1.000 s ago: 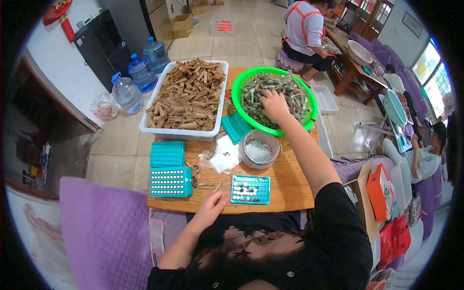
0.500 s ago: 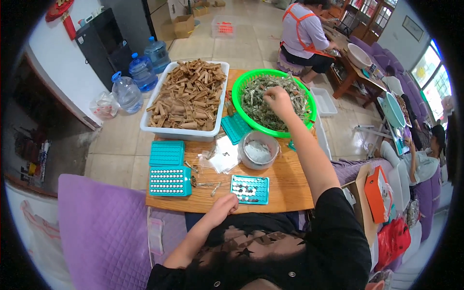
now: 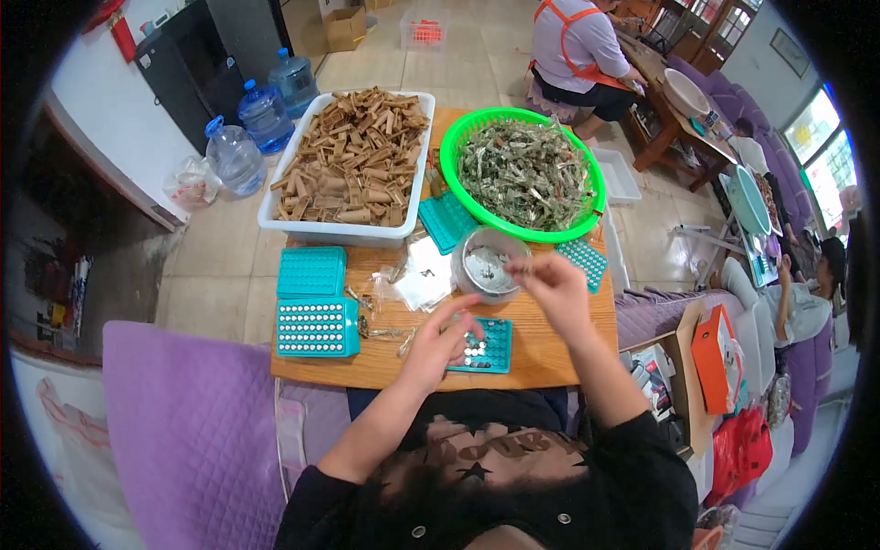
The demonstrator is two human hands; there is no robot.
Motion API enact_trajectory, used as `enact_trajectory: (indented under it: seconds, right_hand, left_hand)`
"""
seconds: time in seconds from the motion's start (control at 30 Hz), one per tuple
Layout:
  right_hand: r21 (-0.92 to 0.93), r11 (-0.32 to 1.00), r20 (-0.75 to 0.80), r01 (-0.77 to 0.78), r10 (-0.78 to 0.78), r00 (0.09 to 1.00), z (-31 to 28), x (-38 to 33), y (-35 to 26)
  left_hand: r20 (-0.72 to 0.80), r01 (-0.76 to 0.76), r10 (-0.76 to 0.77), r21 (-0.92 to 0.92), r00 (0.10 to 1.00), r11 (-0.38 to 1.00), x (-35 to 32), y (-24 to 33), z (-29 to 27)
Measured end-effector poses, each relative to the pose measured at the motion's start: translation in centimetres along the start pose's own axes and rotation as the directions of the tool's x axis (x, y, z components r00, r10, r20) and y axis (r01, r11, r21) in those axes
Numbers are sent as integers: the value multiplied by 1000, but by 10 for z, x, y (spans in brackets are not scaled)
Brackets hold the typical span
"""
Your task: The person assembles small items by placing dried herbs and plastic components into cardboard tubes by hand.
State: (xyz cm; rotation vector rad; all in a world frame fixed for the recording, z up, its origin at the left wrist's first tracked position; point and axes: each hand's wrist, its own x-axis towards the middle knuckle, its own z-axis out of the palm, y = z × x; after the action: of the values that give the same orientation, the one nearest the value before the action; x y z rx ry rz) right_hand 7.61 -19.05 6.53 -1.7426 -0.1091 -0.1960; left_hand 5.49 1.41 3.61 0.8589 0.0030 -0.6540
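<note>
My left hand (image 3: 440,346) hovers over the left part of a small teal tray (image 3: 498,341) at the table's near edge, fingers apart, nothing seen in them. White and dark round pieces sit in some of the tray's pockets. My right hand (image 3: 555,289) is pinched at the right rim of a clear round tub (image 3: 469,240) with whitish contents. What its fingertips hold is too small to make out. Beyond the tub stands a bright green basket (image 3: 449,174) heaped with crinkled, silvery-green wrapped pieces (image 3: 527,170).
A white bin (image 3: 339,234) full of brown curled pieces (image 3: 353,160) stands at the table's back left. Teal trays (image 3: 318,327) filled with white rounds, a pale sheet (image 3: 426,273) and another tray (image 3: 584,263) lie around the tub. A person in an orange apron (image 3: 577,46) sits beyond.
My right hand has come back from the green basket to the tub. My left hand has risen from the tray's left edge to over it, its fingers spreading. The view has shifted slightly.
</note>
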Motion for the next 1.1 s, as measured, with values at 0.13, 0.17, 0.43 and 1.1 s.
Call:
enact_trajectory:
  seconds: [0.13, 0.17, 0.43, 1.1]
  right_hand:
    - [174, 984, -67, -29, 41, 997, 28, -56, -5]
    - [179, 983, -68, -35, 48, 997, 29, -64, -2]
    - [-92, 908, 221, 408, -381, 898, 32, -87, -1]
    - [796, 420, 396, -436, 184, 900, 43, -64, 15]
  left_hand:
    - [22, -31, 34, -139, 999, 990, 7, 2, 7]
    - [18, -25, 28, -137, 999, 990, 5, 1, 5]
    - [-141, -118, 88, -223, 986, 968, -4, -14, -1]
    - [-42, -146, 156, 179, 987, 973, -18, -12, 9]
